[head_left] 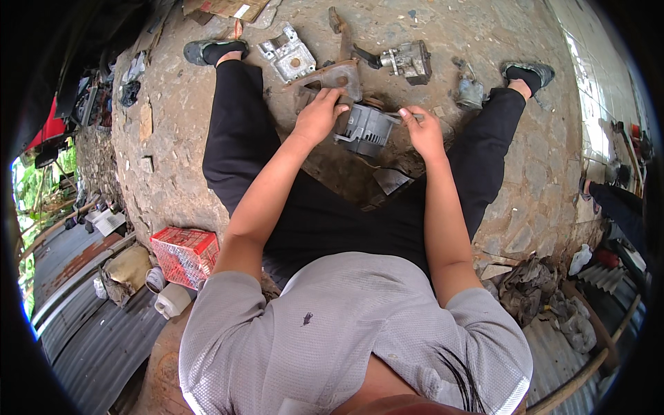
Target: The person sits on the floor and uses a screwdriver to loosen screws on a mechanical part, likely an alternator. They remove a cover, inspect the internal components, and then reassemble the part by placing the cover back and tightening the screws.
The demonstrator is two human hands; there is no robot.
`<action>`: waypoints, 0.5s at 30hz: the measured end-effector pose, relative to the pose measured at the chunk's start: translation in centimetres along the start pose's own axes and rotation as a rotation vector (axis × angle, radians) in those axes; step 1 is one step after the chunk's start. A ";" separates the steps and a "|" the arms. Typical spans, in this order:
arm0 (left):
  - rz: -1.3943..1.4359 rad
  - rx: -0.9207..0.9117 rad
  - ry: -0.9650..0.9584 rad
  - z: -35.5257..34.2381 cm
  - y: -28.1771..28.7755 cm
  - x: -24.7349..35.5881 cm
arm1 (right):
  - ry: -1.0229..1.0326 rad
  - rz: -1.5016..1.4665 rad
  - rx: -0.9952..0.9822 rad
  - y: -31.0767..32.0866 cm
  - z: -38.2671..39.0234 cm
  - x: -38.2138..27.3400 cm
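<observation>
A: Carrier?
B: Floor (166,187), tan-brown, uneven, stone pieces set in cement-like ground.
A: Far end?
B: Cardboard (225,7), at the upper edge, cut off by the view. Pale metal casting (288,59), one, flat, with a round hole. Rusty pedal-like arm (344,41), one, right of the casting.
A: Further right?
B: Grey metal housing (415,63), one, narrower end toward the arm. Small grey metal part (470,93), one, near the right shoe (536,72).
A: Nearer?
B: Rusty plate (339,77), one, near the casting, partly covered.
A: Left side?
B: Thin brownish strip (146,121); small chunk (147,164), well apart from the metal parts.
</observation>
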State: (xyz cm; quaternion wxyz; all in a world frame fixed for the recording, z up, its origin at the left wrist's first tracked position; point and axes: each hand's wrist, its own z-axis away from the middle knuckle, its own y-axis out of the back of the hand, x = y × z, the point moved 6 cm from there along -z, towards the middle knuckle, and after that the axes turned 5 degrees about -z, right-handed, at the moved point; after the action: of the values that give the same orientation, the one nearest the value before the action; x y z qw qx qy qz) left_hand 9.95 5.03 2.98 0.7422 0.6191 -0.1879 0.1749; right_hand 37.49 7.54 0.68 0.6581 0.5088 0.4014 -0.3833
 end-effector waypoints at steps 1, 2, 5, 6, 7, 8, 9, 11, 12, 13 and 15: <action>-0.001 -0.011 0.000 -0.1 -0.1 0.0 | 0.012 -0.032 0.028 0.2 0.0 0.3; -0.002 -0.021 -0.001 -0.1 -0.1 0.1 | 0.024 -0.063 0.056 0.2 -0.1 0.8; -0.001 -0.021 -0.003 -0.1 -0.1 0.1 | 0.070 -0.005 0.021 -0.1 0.0 0.5; 0.001 -0.015 -0.003 0.0 -0.1 0.1 | 0.087 0.041 -0.012 -0.3 0.0 0.0; -0.001 -0.015 0.001 0.1 0.0 0.1 | 0.039 0.041 -0.012 0.0 -0.1 -0.2; -0.004 -0.016 0.006 0.1 0.0 0.0 | -0.010 0.041 -0.013 0.3 -0.2 -0.3; -0.006 -0.018 0.005 0.0 0.1 0.1 | -0.060 0.041 -0.008 0.5 -0.2 -0.3; -0.007 -0.009 -0.003 -0.1 -0.3 -0.1 | 0.051 -0.036 0.091 0.4 0.0 0.0; -0.008 -0.003 -0.004 -0.1 -0.3 -0.1 | 0.108 -0.075 0.138 0.4 0.0 -0.5; -0.008 -0.004 -0.003 -0.1 -0.3 -0.2 | 0.078 -0.024 0.088 0.3 0.0 -0.4; -0.010 -0.006 -0.004 0.0 -0.2 -0.2 | 0.016 0.077 -0.009 0.3 0.0 -0.4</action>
State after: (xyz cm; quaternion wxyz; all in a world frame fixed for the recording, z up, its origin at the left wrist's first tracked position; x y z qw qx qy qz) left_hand 9.91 5.02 2.72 0.7446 0.6180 -0.1868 0.1695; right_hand 37.63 7.67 1.14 0.6715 0.5239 0.3884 -0.3518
